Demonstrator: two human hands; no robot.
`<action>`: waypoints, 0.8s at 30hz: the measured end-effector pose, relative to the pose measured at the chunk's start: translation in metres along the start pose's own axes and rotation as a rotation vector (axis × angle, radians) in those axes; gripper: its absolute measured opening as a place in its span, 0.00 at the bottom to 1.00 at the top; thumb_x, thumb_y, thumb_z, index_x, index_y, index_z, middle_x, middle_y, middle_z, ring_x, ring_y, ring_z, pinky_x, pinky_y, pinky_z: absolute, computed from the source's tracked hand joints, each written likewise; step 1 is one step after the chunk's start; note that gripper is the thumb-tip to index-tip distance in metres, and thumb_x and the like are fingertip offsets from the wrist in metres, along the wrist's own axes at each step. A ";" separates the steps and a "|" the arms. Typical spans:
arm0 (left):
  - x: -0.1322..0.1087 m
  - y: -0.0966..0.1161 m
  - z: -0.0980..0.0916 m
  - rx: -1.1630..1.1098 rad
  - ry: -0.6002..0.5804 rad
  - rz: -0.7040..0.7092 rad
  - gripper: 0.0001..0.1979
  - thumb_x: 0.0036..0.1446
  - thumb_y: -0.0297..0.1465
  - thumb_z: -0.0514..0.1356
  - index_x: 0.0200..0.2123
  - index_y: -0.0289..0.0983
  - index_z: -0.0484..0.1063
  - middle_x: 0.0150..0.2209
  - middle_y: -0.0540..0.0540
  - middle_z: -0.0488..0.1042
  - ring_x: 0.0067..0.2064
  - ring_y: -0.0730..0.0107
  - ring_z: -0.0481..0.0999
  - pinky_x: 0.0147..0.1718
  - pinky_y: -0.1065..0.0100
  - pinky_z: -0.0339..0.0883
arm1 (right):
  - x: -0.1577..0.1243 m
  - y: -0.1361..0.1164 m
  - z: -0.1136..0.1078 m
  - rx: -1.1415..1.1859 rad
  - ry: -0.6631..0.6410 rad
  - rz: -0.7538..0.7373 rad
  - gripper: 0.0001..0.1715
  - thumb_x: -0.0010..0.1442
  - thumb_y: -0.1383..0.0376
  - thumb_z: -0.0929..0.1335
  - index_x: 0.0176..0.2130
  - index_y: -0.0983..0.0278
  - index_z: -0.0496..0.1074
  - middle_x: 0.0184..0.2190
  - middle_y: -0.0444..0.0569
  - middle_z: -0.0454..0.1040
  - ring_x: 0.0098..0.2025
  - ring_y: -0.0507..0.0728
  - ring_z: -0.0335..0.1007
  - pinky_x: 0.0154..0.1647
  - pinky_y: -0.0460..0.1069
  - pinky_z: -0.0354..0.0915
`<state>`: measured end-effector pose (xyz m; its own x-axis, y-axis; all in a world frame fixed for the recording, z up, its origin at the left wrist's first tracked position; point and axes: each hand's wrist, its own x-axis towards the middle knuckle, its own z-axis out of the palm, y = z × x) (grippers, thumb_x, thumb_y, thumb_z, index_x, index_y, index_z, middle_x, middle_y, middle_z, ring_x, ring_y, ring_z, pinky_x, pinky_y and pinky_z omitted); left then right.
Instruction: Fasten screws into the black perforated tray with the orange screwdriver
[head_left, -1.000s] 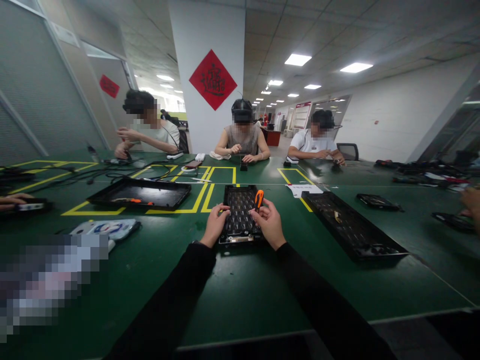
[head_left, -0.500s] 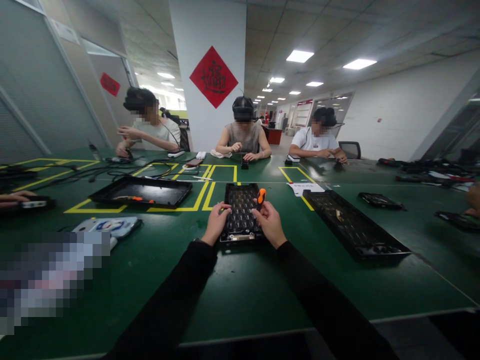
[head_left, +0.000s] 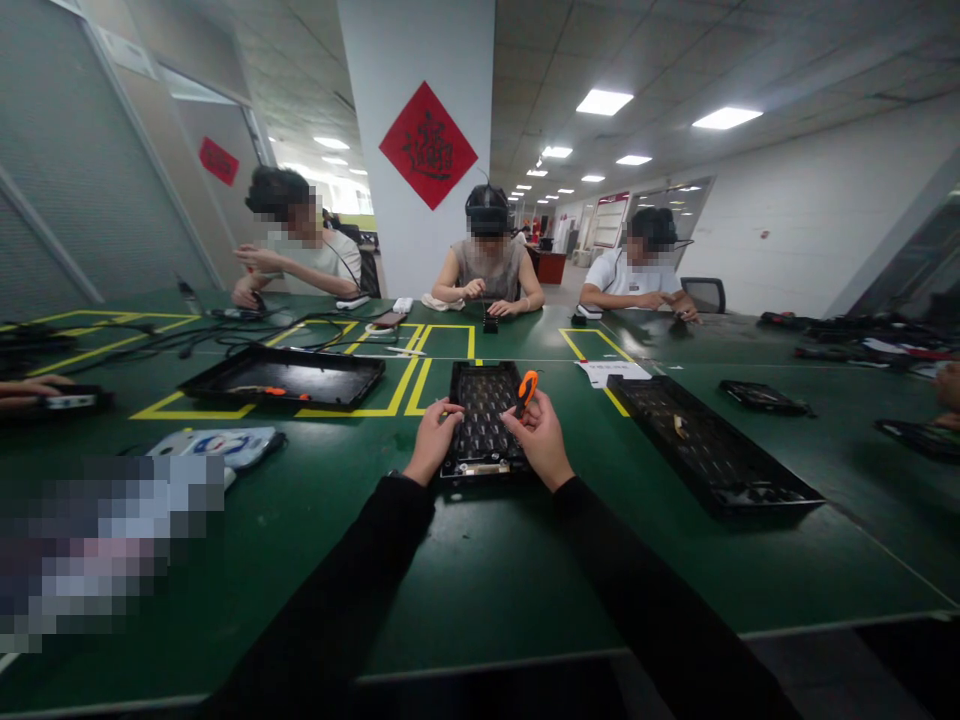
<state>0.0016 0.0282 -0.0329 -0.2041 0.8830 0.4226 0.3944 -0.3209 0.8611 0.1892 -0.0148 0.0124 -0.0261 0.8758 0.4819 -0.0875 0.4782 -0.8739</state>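
Observation:
A black rectangular casing [head_left: 486,412] with rows of slots lies on the green table before me, a silvery strip [head_left: 487,468] at its near end. My left hand [head_left: 433,440] is at its left side, thumb and fingers pinched together by the rim; what is between the fingertips is too small to make out. On the opposite side my right hand [head_left: 541,440] grips a screwdriver [head_left: 526,394] with an orange and black handle, tilted up above the casing. The tool's tip is hidden by my fingers and the dark casing.
To the left lies a large black tray [head_left: 330,385] with orange-handled tools in it. A long black casing [head_left: 705,440] lies to the right, near a white paper [head_left: 611,373]. A phone-like item [head_left: 232,445] is at near left. Three people sit opposite; others' hands show at both sides.
The screwdriver handle has tilted further to the right and risen slightly in my right hand. My left hand stays at the casing's left side.

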 end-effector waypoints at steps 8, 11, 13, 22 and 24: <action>-0.001 -0.001 0.000 -0.002 0.010 0.000 0.09 0.50 0.32 0.56 0.32 0.37 0.74 0.50 0.43 0.68 0.55 0.60 0.63 0.57 0.58 0.50 | 0.000 -0.002 0.000 -0.093 0.013 -0.042 0.31 0.49 0.62 0.70 0.52 0.62 0.61 0.33 0.44 0.68 0.26 0.47 0.61 0.26 0.43 0.62; 0.000 -0.001 -0.001 0.003 0.007 0.003 0.09 0.50 0.33 0.56 0.32 0.37 0.74 0.50 0.43 0.68 0.55 0.60 0.63 0.57 0.58 0.50 | 0.000 0.000 -0.002 -0.092 0.022 -0.027 0.36 0.49 0.62 0.70 0.55 0.62 0.59 0.33 0.44 0.67 0.26 0.48 0.60 0.25 0.43 0.62; 0.000 -0.001 -0.001 0.008 0.001 0.002 0.09 0.50 0.33 0.55 0.32 0.37 0.74 0.49 0.43 0.69 0.55 0.60 0.63 0.57 0.58 0.50 | 0.000 0.002 -0.003 -0.078 0.021 -0.019 0.39 0.49 0.63 0.69 0.58 0.62 0.56 0.34 0.46 0.68 0.28 0.49 0.62 0.25 0.43 0.63; -0.001 0.001 -0.001 0.005 0.002 -0.003 0.09 0.50 0.33 0.56 0.31 0.37 0.74 0.50 0.43 0.68 0.55 0.60 0.63 0.57 0.59 0.50 | -0.001 0.001 -0.001 -0.003 -0.029 0.034 0.31 0.55 0.64 0.64 0.57 0.62 0.56 0.37 0.49 0.72 0.28 0.50 0.64 0.23 0.43 0.62; -0.001 0.001 -0.001 -0.001 0.000 -0.003 0.09 0.50 0.33 0.56 0.31 0.37 0.74 0.50 0.43 0.68 0.55 0.60 0.63 0.57 0.59 0.50 | -0.001 -0.001 0.000 0.003 -0.028 0.037 0.29 0.54 0.64 0.65 0.55 0.63 0.59 0.36 0.49 0.72 0.30 0.51 0.66 0.26 0.44 0.62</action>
<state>0.0011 0.0268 -0.0323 -0.2052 0.8839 0.4202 0.3932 -0.3187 0.8624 0.1893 -0.0164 0.0132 -0.0569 0.8908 0.4507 -0.0889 0.4452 -0.8910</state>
